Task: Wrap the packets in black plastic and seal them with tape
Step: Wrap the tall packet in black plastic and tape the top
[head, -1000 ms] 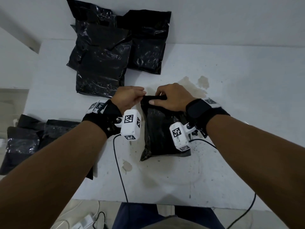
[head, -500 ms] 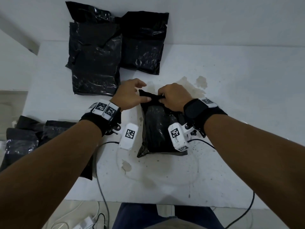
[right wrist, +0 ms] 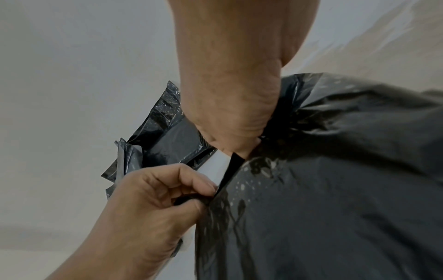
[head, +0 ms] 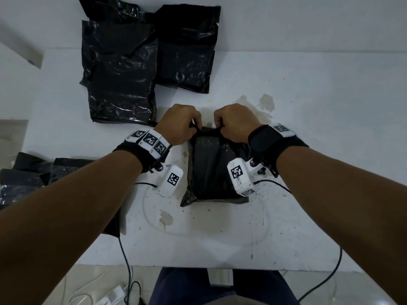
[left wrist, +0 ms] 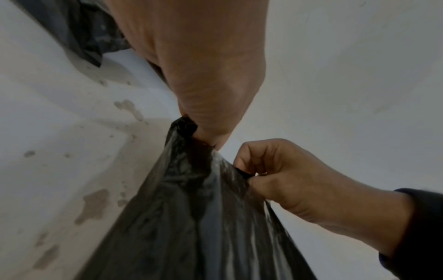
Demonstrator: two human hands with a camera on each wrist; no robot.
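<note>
Head view shows the wrapping step in hand: a packet in black plastic (head: 217,170) lies at the centre of the white desk (head: 319,128), and its far edge is pinched from both sides; the left hand (head: 179,124) grips the plastic at its 11 o'clock corner, fingers (left wrist: 213,136) curled tight on a gathered bunch of film; the right hand (head: 235,123) grips at 1 o'clock, fingers (right wrist: 230,145) likewise clamped on the film, so that a taut strip is stretched between the two hands in the right wrist view; the mouth of the wrap is judged to be mid-closure, not yet folded flat and not yet taped. The next move is judged to call for the slack to be folded down over the packet and held with one hand while tape is fetched with the other; no tape can be seen in any view, so its place cannot be told. A stack of wrapped black parcels (head: 123,80) lies at 11 o'clock of the packet, near the left hand, with a second pile (head: 187,51) at 12 o'clock against the wall; more black plastic (head: 26,179) rests at 9 o'clock by the desk edge; cables (head: 125,256) hang off the near edge; stains (head: 265,102) mark the desk at 1 o'clock. Nothing is seen blocking the fold, though the near stack leaves the left hand little room.
</note>
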